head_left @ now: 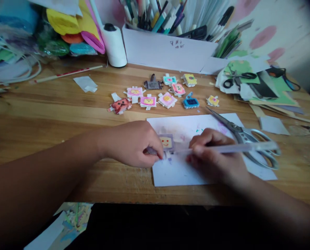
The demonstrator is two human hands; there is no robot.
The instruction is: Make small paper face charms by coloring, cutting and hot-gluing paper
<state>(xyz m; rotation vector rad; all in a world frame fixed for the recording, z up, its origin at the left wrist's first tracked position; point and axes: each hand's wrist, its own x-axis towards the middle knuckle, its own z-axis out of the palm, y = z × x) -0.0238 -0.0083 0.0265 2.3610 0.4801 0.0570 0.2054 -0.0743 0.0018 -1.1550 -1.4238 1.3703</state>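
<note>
A small paper figure with a purple border and a smiling face (166, 141) lies on a white sheet of paper (176, 176). My left hand (138, 144) reaches in from the left, thumb and forefinger closed on the figure's left edge. Opposite it, my right hand (216, 156) grips a pale marker pen (235, 148), its tip pointing left at the figure's lower right edge. Motion blurs the right hand, so whether the tip touches cannot be made out. Purple marks show on the sheet just below the figure. Large metal scissors (245, 135) lie on the sheet's right side.
Several coloured paper figures (148, 101) lie beyond the sheet. A white pen box (168, 48) and a thread spool (114, 47) stand behind them. Small black-handled scissors (238, 78) rest on papers at right. Wrapped coloured packs (63, 24) fill the back left.
</note>
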